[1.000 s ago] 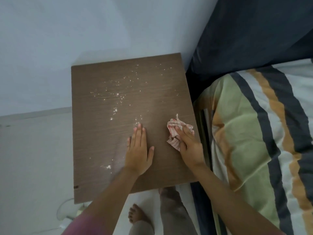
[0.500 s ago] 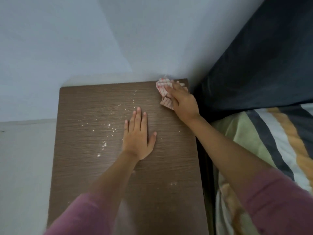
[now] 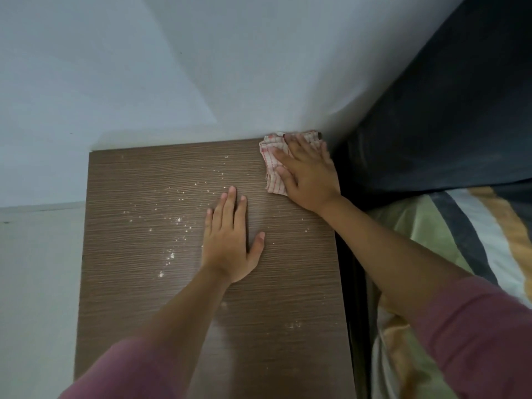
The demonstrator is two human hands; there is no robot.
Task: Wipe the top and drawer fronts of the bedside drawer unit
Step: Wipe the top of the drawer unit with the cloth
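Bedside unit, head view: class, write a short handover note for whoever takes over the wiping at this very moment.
Right hand presses the checked cloth flat at the top's far right corner, by the wall.
Left hand rests flat mid-top, holding nothing.
Done: little that shows; white crumbs lie scattered across the drawer unit top, mostly left of the left hand.
Left: wipe off the crumbs, then the drawer fronts, which are out of view.

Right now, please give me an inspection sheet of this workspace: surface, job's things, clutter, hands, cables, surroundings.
Surface: brown wood-grain top of the drawer unit, white crumbs scattered mostly left of centre.
Job's things: red-checked cloth at the far right corner; drawer fronts not visible.
Clutter: nothing seen besides crumbs.
Hands: left hand flat on the top; right hand presses the cloth.
Cables: nothing seen.
Surroundings: white wall behind, striped bedding to the right.
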